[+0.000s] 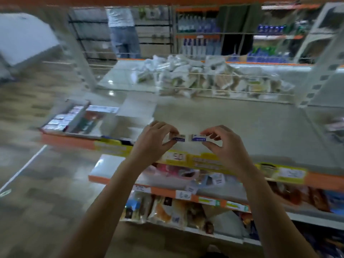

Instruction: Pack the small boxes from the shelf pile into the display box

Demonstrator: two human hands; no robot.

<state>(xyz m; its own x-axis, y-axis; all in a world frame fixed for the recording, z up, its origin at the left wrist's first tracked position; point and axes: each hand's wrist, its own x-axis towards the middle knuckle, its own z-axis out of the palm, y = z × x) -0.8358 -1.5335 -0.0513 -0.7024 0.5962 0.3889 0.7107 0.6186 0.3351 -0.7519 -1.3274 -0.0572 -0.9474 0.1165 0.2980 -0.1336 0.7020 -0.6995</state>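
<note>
White-and-blue small boxes, two of them, were held up side by side over the front edge of the shelf: left hand pinched the left small box btwn thumb and curled fingertips, right hand pinched the right small box the same way, thumb under, fingers over. Boxes sat close together w/ a narrow gap, not touching; blue printed band faced the camera on each, text too blurred to read. Both forearms came up from the bottom of view. Display box lay well to the left on the same shelf, near its orange front lip, lid flap stood open, rows of small white packs already inside its left part; its right part showed dark red/green print, contents unclear. Yellow price tags ran along the shelf edge just below the hands. Behind a wire rail, a heap of pale plastic-wrapped packets filled the back of the shelf. Lower shelves held snack bags. Far off, a person in jeans stood by another rack; bottles on shelves to the right. Whole frame was motion-blurred.
</note>
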